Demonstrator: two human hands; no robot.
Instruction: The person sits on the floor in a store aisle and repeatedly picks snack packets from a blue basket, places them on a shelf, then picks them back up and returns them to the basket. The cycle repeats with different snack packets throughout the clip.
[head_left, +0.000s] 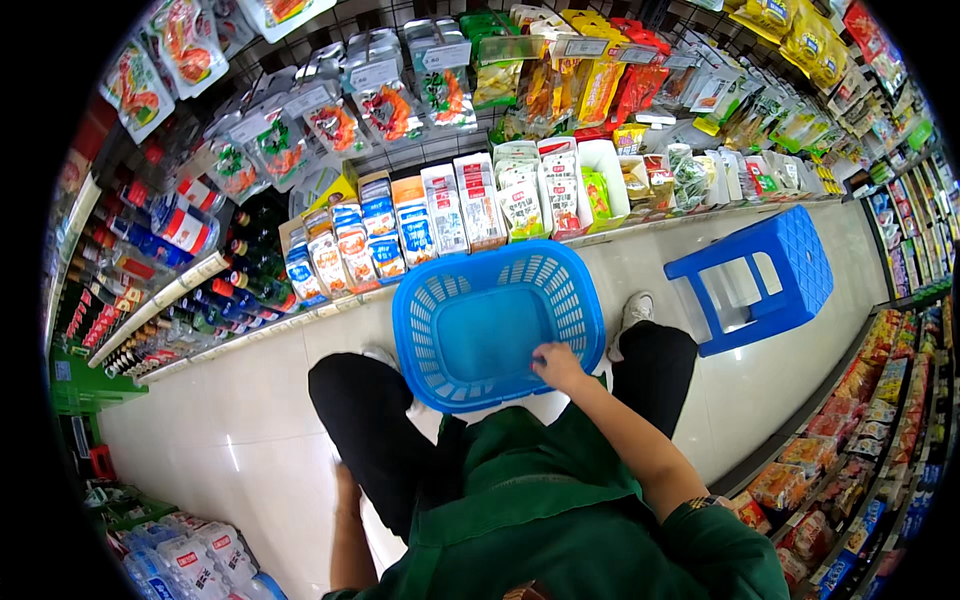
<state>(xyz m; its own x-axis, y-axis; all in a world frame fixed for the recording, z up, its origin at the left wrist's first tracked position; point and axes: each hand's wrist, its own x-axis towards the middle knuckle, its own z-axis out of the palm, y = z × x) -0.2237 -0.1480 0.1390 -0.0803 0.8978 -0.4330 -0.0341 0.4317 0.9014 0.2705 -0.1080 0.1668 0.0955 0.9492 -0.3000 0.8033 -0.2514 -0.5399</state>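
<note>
A blue plastic basket with slotted walls stands on the floor between my knees, and nothing shows inside it. My right hand is over its near right part, fingers curled; whether something small is between the fingers I cannot tell. My left arm hangs down beside my left leg, and the left hand is mostly hidden behind the knee. Beyond the basket, open boxes of small snack packets line the bottom shelf. Above them, vacuum-packed snacks hang from hooks on a wire rack.
A blue plastic stool lies on its side on the tiled floor at the right. Shelves of drink bottles stand at the left. Packaged snacks fill the shelves at the lower right. Wrapped bottle packs are at the lower left.
</note>
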